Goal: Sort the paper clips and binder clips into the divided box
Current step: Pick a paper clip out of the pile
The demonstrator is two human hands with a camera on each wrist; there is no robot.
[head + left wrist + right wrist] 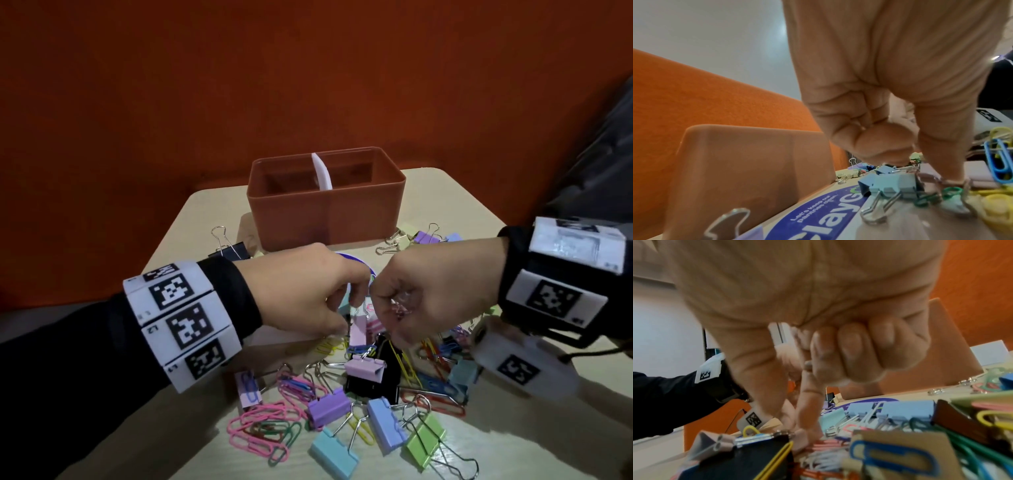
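Observation:
A brown divided box (325, 212) with a white divider (322, 171) stands at the back of the small table. Colourful binder clips and paper clips (359, 394) lie heaped in front of it. My left hand (349, 308) hangs over the heap and pinches the wire handle of a pink binder clip (358, 330). The left wrist view shows one finger (949, 170) down on that handle. My right hand (387, 318) is close beside it with its fingers curled round a small shiny pinkish piece, seemingly a paper clip. In the right wrist view, the right hand (805, 430) has thumb and forefinger reaching down into the heap.
A black binder clip (233, 253) lies left of the box, with a few pastel ones (424, 236) to its right. A blue-and-white printed label (828, 211) lies on the table (191, 219) under the clips. Behind is an orange wall, and a dark bag (599, 154) sits at right.

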